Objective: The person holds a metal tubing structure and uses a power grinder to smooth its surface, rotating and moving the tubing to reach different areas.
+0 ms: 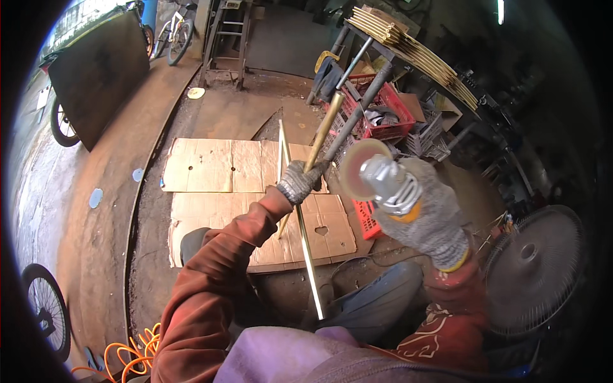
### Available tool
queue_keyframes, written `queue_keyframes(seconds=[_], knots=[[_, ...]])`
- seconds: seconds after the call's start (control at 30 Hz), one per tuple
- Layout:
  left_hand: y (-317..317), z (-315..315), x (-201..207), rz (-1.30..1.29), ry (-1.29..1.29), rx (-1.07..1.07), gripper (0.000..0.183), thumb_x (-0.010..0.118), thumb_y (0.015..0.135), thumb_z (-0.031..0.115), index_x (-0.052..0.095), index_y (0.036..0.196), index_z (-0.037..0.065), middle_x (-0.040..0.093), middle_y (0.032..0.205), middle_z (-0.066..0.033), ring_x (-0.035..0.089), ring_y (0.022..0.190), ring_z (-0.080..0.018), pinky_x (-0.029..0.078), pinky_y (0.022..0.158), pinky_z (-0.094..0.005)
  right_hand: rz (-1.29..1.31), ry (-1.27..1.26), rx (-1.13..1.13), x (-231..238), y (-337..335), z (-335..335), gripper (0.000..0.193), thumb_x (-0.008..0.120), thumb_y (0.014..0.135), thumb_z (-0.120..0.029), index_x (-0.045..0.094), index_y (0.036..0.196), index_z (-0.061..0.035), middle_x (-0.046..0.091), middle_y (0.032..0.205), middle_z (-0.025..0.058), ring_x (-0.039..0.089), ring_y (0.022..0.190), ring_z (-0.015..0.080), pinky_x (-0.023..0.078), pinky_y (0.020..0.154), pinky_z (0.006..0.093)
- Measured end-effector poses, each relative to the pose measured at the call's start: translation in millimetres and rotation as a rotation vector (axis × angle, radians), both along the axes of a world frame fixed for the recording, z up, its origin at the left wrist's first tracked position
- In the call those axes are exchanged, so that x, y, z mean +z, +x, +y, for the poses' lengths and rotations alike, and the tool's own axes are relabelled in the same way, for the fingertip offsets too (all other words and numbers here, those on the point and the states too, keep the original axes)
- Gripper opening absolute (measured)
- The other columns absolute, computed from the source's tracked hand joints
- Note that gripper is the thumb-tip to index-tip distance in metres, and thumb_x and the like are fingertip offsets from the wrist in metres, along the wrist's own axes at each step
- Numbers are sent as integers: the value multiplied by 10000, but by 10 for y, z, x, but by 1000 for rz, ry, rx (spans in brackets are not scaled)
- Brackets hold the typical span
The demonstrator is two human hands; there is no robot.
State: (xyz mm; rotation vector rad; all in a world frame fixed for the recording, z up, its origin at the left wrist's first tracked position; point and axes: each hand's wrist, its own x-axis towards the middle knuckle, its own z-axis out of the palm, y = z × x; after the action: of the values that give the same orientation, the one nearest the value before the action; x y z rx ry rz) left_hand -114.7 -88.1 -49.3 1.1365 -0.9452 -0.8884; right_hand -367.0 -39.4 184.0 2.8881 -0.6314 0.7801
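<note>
My left hand (301, 181), in a grey knit glove, is closed around a brass-coloured metal tube (324, 131) that slants up and away to the right. A thinner, pale gold bar (307, 262) crosses by the same hand and runs down between my legs; whether my fingers grip it too is hidden. In my gloved right hand (429, 210) is an angle grinder (391, 182), its fingers wrapped round the body. The grinder's round, reddish-brown disc (364, 167) faces the tube from the right, with a gap between them.
Flattened cardboard (211, 214) covers the floor ahead. A rack at the far right bears a bundle of gold tubes (408, 48), above a red crate (399, 105). A round fan (533, 268) stands close on the right. An orange coiled hose (131, 354) lies at lower left.
</note>
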Motion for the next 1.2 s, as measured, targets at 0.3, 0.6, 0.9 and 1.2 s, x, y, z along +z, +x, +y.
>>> queue_keyframes(seconds=[0.3,0.6,0.9,1.2], knots=[[-143,-662,-590,-808,-639,201,194,631,887,244,715,868,70,700,768,-178,683,720,-386,520,644,-506,91,-100,-36,-517,196,-229,875,858,735,-465,441,1409,-94,659,1117,186,721,780,399,581,636,488],[-237,16,190,-47,-64,-85,388,650,1012,325,718,868,-29,676,645,-108,660,589,-172,532,563,-335,-93,-73,-76,-210,207,-294,812,932,687,-314,503,1347,-116,723,1078,143,749,907,357,620,775,431],[-90,-165,-126,-283,-200,-90,428,617,1017,362,705,832,-14,697,662,-120,679,604,-203,541,592,-362,-27,-106,10,-311,306,-297,820,926,697,-337,498,1345,-74,697,1145,155,745,898,357,620,754,424],[-167,-20,137,-32,-18,-71,336,678,992,317,708,876,3,661,646,-71,634,582,-153,510,550,-331,-135,-157,-10,-133,347,-318,841,936,682,-363,495,1346,-98,690,1145,151,742,886,376,623,753,431]])
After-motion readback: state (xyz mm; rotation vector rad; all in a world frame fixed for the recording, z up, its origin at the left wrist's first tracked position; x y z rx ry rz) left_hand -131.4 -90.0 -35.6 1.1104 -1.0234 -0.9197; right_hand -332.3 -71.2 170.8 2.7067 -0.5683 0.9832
